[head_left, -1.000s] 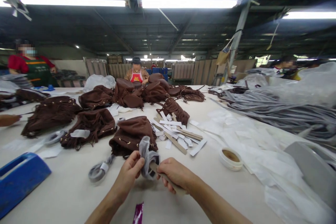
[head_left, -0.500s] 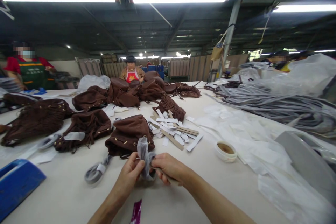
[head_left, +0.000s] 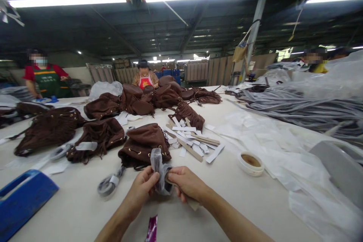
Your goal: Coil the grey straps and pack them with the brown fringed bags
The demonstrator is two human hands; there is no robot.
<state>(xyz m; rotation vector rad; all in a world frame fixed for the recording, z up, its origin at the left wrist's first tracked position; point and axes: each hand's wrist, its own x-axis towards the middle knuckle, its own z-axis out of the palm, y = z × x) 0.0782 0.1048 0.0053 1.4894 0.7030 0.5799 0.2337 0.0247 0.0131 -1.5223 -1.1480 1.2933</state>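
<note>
I watched the left hand pinch a plastic-wrapped grey coil at the lower centre of the frame, while the right hand gripped a beige strip close beside it. Just beyond, on the pale surface, sat a brown bag; a white-rimmed roll lay right of centre, a blue holder lower left.

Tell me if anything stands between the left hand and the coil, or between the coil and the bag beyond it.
Nothing visible does. The left hand grips the coil, whose top overlaps the bag in this view; whether they touch, I cannot tell. The right hand, holding a strip, is at the coil's right side.
</note>
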